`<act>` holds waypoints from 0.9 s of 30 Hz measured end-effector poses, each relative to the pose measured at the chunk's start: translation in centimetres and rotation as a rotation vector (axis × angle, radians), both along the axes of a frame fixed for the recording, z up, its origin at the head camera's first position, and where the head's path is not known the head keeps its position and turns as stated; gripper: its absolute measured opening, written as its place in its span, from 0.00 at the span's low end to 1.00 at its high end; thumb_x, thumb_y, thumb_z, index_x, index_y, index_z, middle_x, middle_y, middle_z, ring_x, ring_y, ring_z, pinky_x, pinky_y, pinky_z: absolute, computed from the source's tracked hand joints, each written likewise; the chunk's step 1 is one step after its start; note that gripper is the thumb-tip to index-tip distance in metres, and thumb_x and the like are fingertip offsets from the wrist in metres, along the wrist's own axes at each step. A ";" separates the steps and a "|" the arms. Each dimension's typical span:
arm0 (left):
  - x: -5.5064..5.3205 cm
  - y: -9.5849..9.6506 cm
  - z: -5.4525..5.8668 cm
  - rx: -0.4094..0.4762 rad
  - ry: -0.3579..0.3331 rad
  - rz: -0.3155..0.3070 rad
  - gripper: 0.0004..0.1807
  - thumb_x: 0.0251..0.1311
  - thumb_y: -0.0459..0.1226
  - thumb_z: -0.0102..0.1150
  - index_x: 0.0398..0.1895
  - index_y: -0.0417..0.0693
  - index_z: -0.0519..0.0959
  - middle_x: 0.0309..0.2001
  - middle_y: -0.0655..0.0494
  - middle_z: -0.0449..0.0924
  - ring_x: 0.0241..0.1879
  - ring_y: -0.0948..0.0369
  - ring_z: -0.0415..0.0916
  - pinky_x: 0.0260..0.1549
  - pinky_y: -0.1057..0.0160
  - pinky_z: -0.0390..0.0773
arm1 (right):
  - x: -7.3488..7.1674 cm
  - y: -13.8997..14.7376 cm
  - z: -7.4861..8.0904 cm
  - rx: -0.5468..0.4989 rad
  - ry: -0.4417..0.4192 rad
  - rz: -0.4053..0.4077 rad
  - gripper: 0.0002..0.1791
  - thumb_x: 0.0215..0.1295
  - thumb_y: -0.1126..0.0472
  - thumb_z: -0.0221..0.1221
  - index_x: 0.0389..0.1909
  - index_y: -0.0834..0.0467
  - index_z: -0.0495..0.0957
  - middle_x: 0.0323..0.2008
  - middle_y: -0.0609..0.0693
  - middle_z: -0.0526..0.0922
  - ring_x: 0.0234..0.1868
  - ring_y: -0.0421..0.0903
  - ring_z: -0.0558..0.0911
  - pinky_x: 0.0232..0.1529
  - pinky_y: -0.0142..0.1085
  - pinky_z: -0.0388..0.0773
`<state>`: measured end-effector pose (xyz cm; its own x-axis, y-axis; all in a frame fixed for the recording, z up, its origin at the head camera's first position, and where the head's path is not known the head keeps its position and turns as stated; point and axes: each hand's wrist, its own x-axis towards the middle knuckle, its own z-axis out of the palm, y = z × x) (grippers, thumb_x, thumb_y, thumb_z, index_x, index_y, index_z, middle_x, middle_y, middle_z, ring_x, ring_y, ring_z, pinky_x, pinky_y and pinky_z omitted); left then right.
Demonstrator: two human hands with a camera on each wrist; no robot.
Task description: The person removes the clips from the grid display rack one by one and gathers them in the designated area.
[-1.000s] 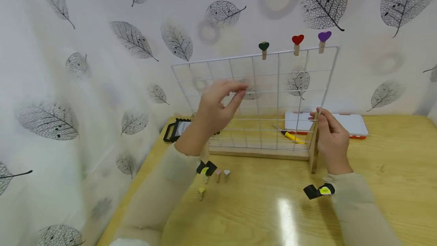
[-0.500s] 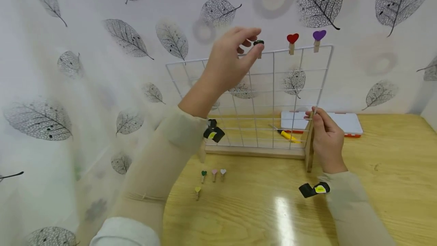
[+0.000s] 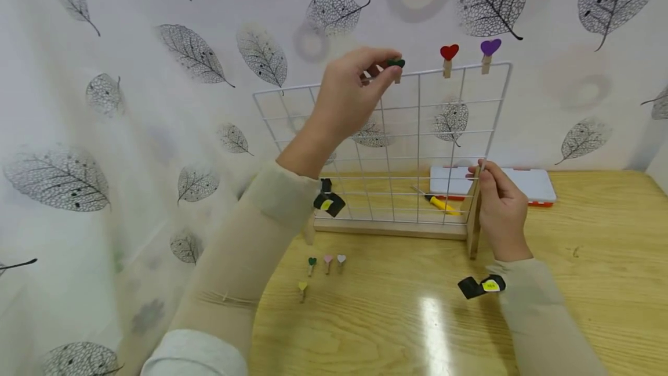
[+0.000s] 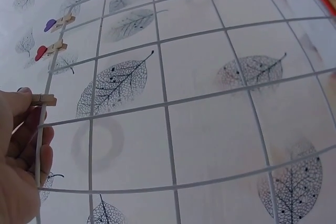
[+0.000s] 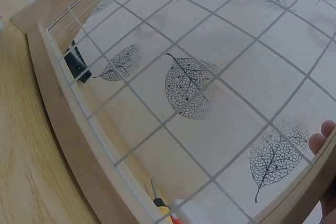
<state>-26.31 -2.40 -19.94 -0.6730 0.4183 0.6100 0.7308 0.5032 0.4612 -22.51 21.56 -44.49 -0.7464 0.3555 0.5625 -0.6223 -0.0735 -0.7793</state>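
In the head view my left hand point(image 3: 355, 86) is up at the top wire of a white wire grid point(image 3: 419, 126). Thumb and fingers pinch a wooden clothespin with a dark green heart point(image 3: 397, 63), clipped on that wire. The left wrist view shows the clothespin's wooden end point(image 4: 46, 99) across the wire, the other fingers behind the grid. Farther right on the same wire sit a red heart clothespin point(image 3: 447, 60) and a purple heart clothespin point(image 3: 488, 55). My right hand point(image 3: 503, 213) grips the grid stand's right wooden upright point(image 3: 473, 222), near its top.
Several small heart clothespins lie on the table in front, among them a yellow one point(image 3: 302, 290) and a white one point(image 3: 341, 263). Behind the grid are a yellow-handled tool point(image 3: 443, 205) and a flat white case point(image 3: 529, 185). A leaf-patterned curtain point(image 3: 334, 13) hangs behind.
My left hand has risen from before the grid to the top wire, and its fingers have closed on the green heart clothespin. The right hand keeps its hold on the upright.
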 end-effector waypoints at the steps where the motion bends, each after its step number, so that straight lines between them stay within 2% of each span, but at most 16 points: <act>1: 0.1 0.0 0.0 0.005 -0.004 -0.001 0.14 0.71 0.37 0.59 0.56 0.42 0.82 0.42 0.56 0.84 0.38 0.68 0.75 0.38 0.72 0.76 | 0.0 0.0 0.0 0.002 -0.001 -0.003 0.14 0.75 0.69 0.55 0.56 0.66 0.81 0.44 0.46 0.88 0.51 0.40 0.84 0.56 0.25 0.75; 7: 0.3 0.0 0.2 0.023 -0.026 -0.013 0.12 0.70 0.36 0.61 0.51 0.41 0.84 0.40 0.55 0.85 0.34 0.66 0.74 0.34 0.70 0.75 | 0.0 0.0 0.0 -0.002 0.000 0.002 0.14 0.75 0.70 0.55 0.56 0.66 0.82 0.44 0.47 0.88 0.51 0.40 0.84 0.57 0.25 0.75; 11: 0.3 -0.1 0.4 0.024 -0.095 0.005 0.11 0.70 0.37 0.61 0.52 0.44 0.83 0.39 0.57 0.85 0.32 0.63 0.74 0.33 0.69 0.74 | 0.0 -0.1 0.0 -0.014 -0.006 0.009 0.14 0.75 0.70 0.55 0.56 0.66 0.82 0.44 0.47 0.88 0.51 0.40 0.84 0.57 0.25 0.75; 15: 0.2 0.0 0.6 0.033 -0.127 0.008 0.11 0.70 0.37 0.60 0.51 0.45 0.83 0.39 0.59 0.84 0.33 0.64 0.74 0.33 0.68 0.73 | 0.1 -0.1 0.2 -0.011 -0.013 0.000 0.14 0.75 0.69 0.55 0.56 0.65 0.82 0.44 0.47 0.88 0.50 0.40 0.84 0.57 0.25 0.75; 20: 0.2 0.2 0.4 0.047 -0.118 -0.006 0.10 0.70 0.37 0.60 0.50 0.44 0.83 0.39 0.58 0.84 0.33 0.64 0.74 0.31 0.67 0.72 | 0.1 -0.2 0.3 -0.029 -0.008 0.010 0.14 0.75 0.68 0.55 0.56 0.65 0.82 0.44 0.47 0.88 0.50 0.40 0.84 0.57 0.26 0.75; 25: 0.3 0.2 0.3 0.085 -0.109 -0.022 0.10 0.70 0.36 0.60 0.50 0.43 0.83 0.40 0.57 0.85 0.36 0.64 0.76 0.36 0.68 0.75 | 0.2 -0.2 0.4 -0.037 -0.018 0.012 0.14 0.75 0.67 0.56 0.56 0.66 0.82 0.44 0.47 0.88 0.50 0.41 0.84 0.56 0.26 0.76; 27: 0.4 0.1 0.4 0.111 -0.134 -0.021 0.10 0.70 0.36 0.60 0.50 0.43 0.83 0.40 0.57 0.85 0.39 0.65 0.77 0.39 0.69 0.75 | 0.1 -0.3 0.4 -0.046 -0.020 0.024 0.14 0.75 0.68 0.56 0.56 0.66 0.82 0.44 0.47 0.88 0.50 0.41 0.84 0.56 0.26 0.76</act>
